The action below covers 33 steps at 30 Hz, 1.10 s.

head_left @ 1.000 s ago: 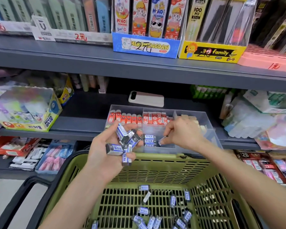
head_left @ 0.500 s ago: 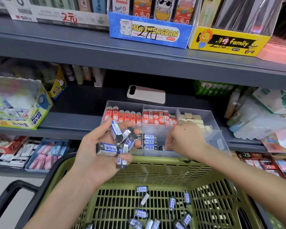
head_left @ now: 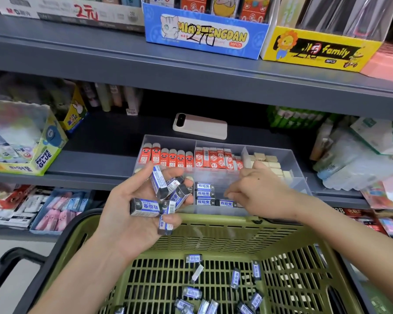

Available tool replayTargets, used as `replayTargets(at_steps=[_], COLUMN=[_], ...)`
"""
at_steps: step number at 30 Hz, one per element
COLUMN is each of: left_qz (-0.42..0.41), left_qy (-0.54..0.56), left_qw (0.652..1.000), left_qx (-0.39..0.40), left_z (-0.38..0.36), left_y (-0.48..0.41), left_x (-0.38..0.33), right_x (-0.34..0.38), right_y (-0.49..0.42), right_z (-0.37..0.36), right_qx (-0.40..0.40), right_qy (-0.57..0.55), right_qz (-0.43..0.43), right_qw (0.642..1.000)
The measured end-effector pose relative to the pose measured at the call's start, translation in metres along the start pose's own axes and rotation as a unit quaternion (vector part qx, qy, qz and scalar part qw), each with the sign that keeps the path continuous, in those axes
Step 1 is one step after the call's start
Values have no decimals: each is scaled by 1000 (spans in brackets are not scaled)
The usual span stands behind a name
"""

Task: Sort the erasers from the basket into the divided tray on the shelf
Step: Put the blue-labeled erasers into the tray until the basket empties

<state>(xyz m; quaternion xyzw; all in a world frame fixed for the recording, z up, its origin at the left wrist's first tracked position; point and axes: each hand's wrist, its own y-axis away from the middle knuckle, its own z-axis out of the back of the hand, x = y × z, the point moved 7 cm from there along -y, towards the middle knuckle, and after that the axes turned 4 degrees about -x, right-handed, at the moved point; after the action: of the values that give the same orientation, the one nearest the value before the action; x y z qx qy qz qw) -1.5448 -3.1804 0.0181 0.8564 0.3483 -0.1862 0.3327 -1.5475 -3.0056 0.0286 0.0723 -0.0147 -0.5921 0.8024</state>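
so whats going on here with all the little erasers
A person is sorting blue-and-white erasers from the green basket into the clear divided tray on the shelf. The left hand holds a handful of them above the basket rim. The right hand reaches into the tray's front compartment, fingertips by a few stacked erasers; whether it grips one is unclear. More loose erasers lie in the basket. The back compartments hold red erasers and beige erasers.

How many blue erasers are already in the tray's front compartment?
4 blue erasers visible: top, middle and bottom of a column, one right of the bottom; the right hand may hide more.
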Motion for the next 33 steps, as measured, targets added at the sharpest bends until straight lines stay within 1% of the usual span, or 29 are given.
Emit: replayTargets(at_steps=[3,6,7,8,9,10,12,13,14,17,19,23,26,29,31,33], left_qz=[-3,5,6,5,3,1,-3,-6,-9,-34,-48,-42,-29,-2,7,16], left_qy=[-4,-8,-12,-17,-24,-31,-43,-48,-51,-57,-74,-104,-136,-169,-185,-202], left_qw=[1000,1000,1000,1000,1000,1000,999,999,999,998,996,993,990,986,983,979], left_qx=[-2,5,5,5,3,-1,-8,-10,-11,-11,-23,-28,-21,5,14,26], left_z=[0,-3,-4,-6,-7,-8,-10,-11,-13,-16,-16,-24,-31,-35,-34,-36], left_y=[1,2,2,2,2,3,3,3,3,4,6,8,9,9,9,10], left_x=[0,2,3,3,4,4,5,6,5,3,2,8,11,12,12,14], right_x=[-4,-3,-2,0,2,5,17,25,33,43,45,56,62,55,48,45], right_y=[4,8,9,9,10,11,15,17,19,29,33,28,27,26,24,22], right_z=[-3,-1,3,10,20,31,49,55,60,74,80,82,83,82,73,65], right_qx=[1,-11,-31,-69,-114,-155,-199,-209,-226,-315,-349,-329,-296,-251,-196,-156], right_qy=[-58,-67,-53,-46,-65,-127,-313,-366,-376,-290,-269,-257,-301,-353,-433,-516], right_qz=[-10,-19,-23,-28,-35,-44,-44,-38,-38,-59,-65,-39,19,49,50,39], right_qw=[998,997,998,996,991,979,928,906,898,902,895,908,906,900,878,841])
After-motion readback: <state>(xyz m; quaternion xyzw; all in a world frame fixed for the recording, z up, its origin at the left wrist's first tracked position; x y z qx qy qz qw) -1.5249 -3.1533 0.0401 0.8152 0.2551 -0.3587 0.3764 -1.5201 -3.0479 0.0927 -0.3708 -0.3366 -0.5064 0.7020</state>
